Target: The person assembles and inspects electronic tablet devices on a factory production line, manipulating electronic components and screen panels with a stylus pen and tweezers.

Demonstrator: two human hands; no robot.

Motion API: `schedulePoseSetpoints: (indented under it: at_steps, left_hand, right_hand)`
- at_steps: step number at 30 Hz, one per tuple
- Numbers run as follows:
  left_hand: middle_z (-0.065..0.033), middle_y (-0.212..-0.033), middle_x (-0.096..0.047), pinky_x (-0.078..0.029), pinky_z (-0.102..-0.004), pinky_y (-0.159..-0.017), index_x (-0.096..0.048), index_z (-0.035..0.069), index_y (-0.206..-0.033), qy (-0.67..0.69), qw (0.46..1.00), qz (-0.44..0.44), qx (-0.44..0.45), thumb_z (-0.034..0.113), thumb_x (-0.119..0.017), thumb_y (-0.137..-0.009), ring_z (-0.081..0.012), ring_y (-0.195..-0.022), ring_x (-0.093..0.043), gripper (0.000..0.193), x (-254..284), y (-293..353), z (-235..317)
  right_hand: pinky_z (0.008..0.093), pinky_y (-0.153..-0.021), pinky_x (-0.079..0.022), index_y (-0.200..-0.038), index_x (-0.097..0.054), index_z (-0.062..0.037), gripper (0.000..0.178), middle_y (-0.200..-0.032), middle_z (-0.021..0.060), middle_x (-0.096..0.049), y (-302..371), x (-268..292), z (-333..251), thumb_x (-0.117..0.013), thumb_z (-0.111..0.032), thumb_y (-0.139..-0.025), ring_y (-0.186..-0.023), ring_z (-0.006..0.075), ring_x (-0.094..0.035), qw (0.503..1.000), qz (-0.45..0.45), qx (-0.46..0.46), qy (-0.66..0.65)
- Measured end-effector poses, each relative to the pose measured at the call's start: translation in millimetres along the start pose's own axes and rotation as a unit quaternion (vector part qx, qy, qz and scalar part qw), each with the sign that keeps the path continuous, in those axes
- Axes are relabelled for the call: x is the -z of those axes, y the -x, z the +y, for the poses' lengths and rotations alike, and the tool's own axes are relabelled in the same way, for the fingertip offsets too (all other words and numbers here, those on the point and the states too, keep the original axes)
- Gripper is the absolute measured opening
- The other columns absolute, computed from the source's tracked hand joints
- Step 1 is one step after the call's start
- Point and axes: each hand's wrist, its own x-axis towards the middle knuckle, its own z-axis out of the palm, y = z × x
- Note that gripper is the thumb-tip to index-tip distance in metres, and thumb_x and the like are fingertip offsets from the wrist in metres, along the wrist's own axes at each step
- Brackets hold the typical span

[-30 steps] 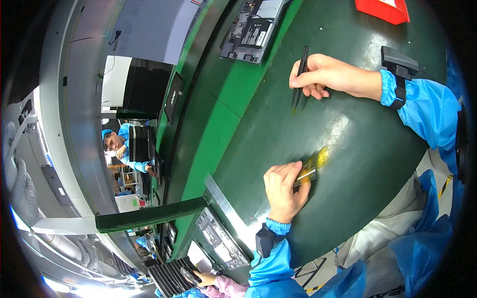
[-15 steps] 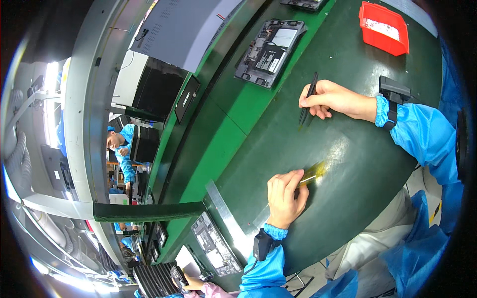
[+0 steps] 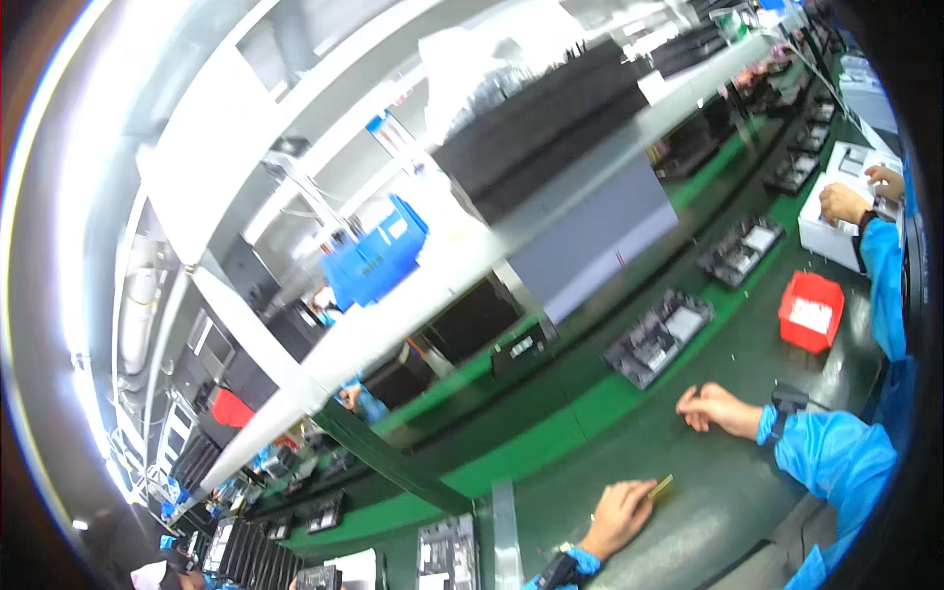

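Note:
My left hand (image 3: 619,516) is low in the middle, fingers closed on a strip of amber see-through film (image 3: 662,487) just above the dark green bench. To its right and farther away, my right hand (image 3: 723,408) hangs over the bench with curled fingers. The slim black tweezers it gripped a moment ago hardly show in the blur now. Beyond my hands, an opened tablet (image 3: 659,339) with bare circuit boards and a battery lies on the bright green strip. A red bin (image 3: 811,313) with small white pieces stands past my right hand.
A second opened tablet (image 3: 739,251) lies farther along the green strip, and another (image 3: 447,560) lies left of a metal strip (image 3: 506,536). A dark green post (image 3: 393,457) rises at the left. At right, another person's hand (image 3: 844,204) is over a white box (image 3: 831,236).
The view has swung up and to the left, bringing in the shelf, blue bin and another worker's hands. The film strip stays in my left hand; my right hand's tool is now barely visible.

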Motion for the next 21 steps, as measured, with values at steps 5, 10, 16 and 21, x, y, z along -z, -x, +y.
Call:
schedulePoseSetpoints:
  at_steps: [5, 10, 16, 21]
  left_hand:
    - [-0.0084, -0.106, -0.066, -0.049, -0.0365, -0.078, -0.067, 0.008, -0.116, -0.018, 1.000, 0.023, -0.005, 0.010, -0.083, -0.079, -0.0263, -0.091, -0.063, 0.040, 6, -6, 3]
    - [-0.0074, -0.101, -0.065, -0.047, -0.0384, -0.082, -0.063, 0.006, -0.102, -0.009, 0.999, 0.021, -0.025, 0.018, -0.084, -0.080, -0.0280, -0.089, -0.061, 0.032, 8, -23, -6]
    - [-0.0085, -0.091, -0.064, -0.048, -0.0393, -0.086, -0.062, 0.005, -0.104, 0.019, 1.000, -0.006, -0.019, 0.018, -0.082, -0.083, -0.0282, -0.087, -0.060, 0.032, 5, -16, -17]
    - [-0.0090, -0.093, -0.064, -0.048, -0.0388, -0.085, -0.062, 0.004, -0.114, 0.020, 1.000, -0.003, -0.008, 0.013, -0.080, -0.084, -0.0275, -0.084, -0.061, 0.036, 5, -13, -8]
  right_hand:
    - [0.0237, -0.053, -0.048, -0.097, -0.069, -0.0026, 0.022, -0.079, 0.0070, -0.068, -3, -6, -17, -0.067, -0.024, -0.097, -0.061, 0.0115, -0.064, 1.000, 0.007, -0.030, -0.006]
    - [0.0224, -0.050, -0.047, -0.096, -0.067, -0.0045, 0.019, -0.073, 0.0046, -0.067, -18, -1, -21, -0.066, -0.024, -0.097, -0.057, 0.0107, -0.063, 1.000, 0.011, -0.012, 0.015]
    - [0.0237, -0.049, -0.043, -0.094, -0.065, -0.0068, 0.016, -0.071, 0.0027, -0.064, -16, -8, -29, -0.065, -0.022, -0.097, -0.056, 0.0103, -0.060, 0.999, 0.027, -0.029, -0.002]
    - [0.0228, -0.050, -0.043, -0.097, -0.064, -0.0071, 0.015, -0.071, 0.0027, -0.063, -9, -13, -30, -0.064, -0.022, -0.097, -0.058, 0.0102, -0.060, 0.999, 0.019, -0.036, 0.005]
